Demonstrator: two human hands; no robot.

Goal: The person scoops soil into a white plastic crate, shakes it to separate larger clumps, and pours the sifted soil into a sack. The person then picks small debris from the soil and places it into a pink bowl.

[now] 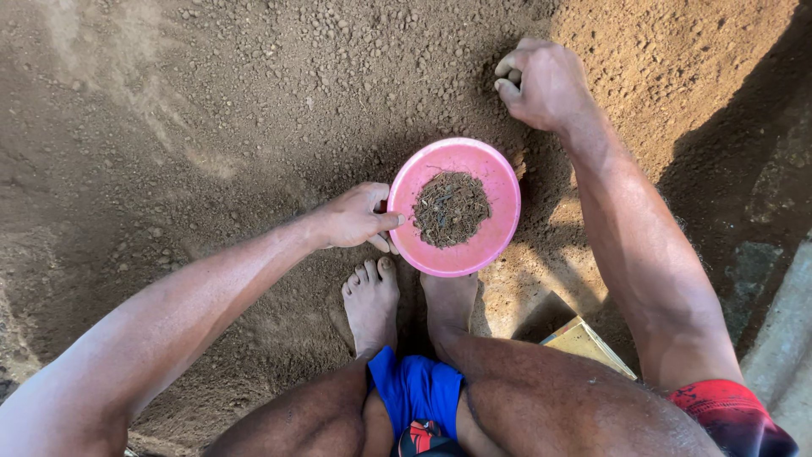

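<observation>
Head view: left hand (359,216) pinches round pink plastic bowl (499,182) of fibrous debris; right hand (545,83) curls into granular soil (211,110).

outdoor earth-working spot, likely a yard: loose brown soil (211,110) covers the ground, hard sunlight and shadows, bare feet (372,300) on dirt, concrete edge (782,330) at right.

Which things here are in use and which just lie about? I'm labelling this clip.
In use:
left hand gripping the rim of the pink bowl
dark roots and debris in the bowl
right hand digging into the loose soil

Lying about:
wooden board by the right leg
concrete edge
</observation>
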